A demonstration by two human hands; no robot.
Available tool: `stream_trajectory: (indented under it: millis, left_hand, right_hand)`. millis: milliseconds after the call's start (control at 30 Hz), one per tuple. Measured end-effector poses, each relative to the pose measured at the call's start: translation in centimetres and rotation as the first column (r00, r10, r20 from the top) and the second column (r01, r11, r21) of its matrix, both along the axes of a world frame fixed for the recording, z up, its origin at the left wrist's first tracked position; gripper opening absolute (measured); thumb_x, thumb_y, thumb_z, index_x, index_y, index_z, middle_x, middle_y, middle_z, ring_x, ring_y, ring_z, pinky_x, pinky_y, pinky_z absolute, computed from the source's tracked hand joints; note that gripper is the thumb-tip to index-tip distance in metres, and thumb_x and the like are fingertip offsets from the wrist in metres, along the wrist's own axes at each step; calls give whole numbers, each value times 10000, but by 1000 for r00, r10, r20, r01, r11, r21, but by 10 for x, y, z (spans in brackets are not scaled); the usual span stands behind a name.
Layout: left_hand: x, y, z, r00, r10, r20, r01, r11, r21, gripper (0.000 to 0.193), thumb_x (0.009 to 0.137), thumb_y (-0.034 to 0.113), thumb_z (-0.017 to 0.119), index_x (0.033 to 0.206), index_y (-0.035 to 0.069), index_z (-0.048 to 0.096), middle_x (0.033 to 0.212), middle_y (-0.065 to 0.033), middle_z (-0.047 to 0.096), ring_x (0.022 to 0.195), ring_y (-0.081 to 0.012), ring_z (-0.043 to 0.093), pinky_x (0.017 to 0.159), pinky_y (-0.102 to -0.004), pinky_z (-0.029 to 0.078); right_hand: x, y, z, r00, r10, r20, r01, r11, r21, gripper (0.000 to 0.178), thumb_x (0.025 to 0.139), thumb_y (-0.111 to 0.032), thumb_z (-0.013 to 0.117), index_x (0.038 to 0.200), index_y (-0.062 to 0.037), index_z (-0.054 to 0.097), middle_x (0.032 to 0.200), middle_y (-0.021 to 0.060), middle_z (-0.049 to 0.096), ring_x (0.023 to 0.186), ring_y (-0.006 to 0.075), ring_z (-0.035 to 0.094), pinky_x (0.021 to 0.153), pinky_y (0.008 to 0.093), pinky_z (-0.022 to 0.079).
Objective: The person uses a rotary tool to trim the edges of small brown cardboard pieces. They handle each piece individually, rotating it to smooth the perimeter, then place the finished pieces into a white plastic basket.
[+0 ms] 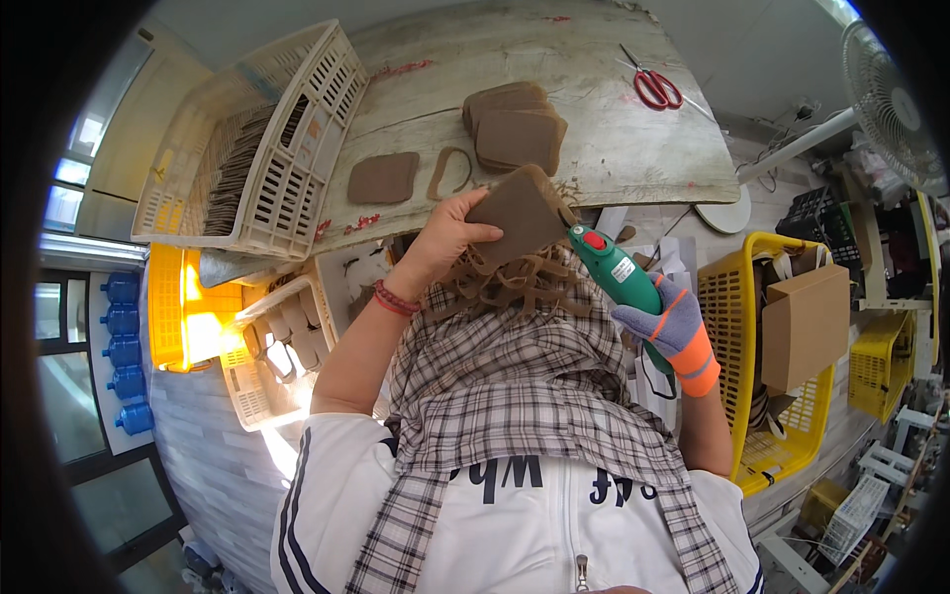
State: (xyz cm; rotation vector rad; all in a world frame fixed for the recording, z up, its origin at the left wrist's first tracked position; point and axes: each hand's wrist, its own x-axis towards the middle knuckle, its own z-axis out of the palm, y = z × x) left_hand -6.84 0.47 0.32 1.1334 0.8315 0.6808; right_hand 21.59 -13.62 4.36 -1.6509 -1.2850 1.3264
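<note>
Green tool (616, 265) beside brown piece (522, 216)

The bare left hand (445, 238) pinches the brown piece by its left side, near the table (633, 163). The gloved right hand (671, 325) wraps around the green tool, its tip at the piece's right edge. Brown strips (534, 284) lie on the plaid apron (495, 351).

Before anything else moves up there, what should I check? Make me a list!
1. Left grip holds the brown piece: ok, pinched at its left edge.
2. Right grip holds the green tool: ok, wrapped round its body.
3. Left fingers away from the tool's tip: ok, those showing are across the piece.
4. Both hands gloved: not ok, only the right wears a glove.
5. Red-handled scissors out of the way: ok, lying on the table.
6. Tool switched off: cannot tell.
</note>
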Motion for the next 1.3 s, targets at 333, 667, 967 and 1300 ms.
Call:
stream_trajectory:
  millis: [333,667,967,1300]
  left_hand:
    - [1,-19,-17,999,-42,-18,38,985,-171,453,755,-58,635,1199,-23,549,1056,-41,632,915,-108,601,821,-249,501]
    - [-16,-10,8,942,-182,-281,182,983,-26,296,748,-65,618,1029,21,576,936,1,603,870,-77,563,765,-221,478]
    - [-30,1,7,987,130,-93,-125,990,59,181,766,-3,685,928,34,614,834,-3,656,740,-81,611,687,-225,499]
    - [-23,-4,3,996,71,-61,-71,997,2,144,763,14,695,899,4,647,832,-24,671,736,-84,618,683,-230,504]
  right_hand:
    - [-21,3,-23,1000,-21,5,21,995,99,489,725,-295,795,1030,33,598,710,51,634,584,60,568,525,217,468]
    - [-13,8,-21,986,28,-167,-45,994,-96,445,741,-258,788,1033,16,595,698,29,616,570,61,567,500,207,456]
    - [-6,6,-25,980,97,-172,-117,987,-107,460,737,-251,796,1049,16,590,743,29,626,614,56,578,536,195,471]
    - [-16,4,-22,978,98,-185,-119,988,-102,458,729,-237,806,1041,13,582,738,3,605,599,32,529,525,191,440]
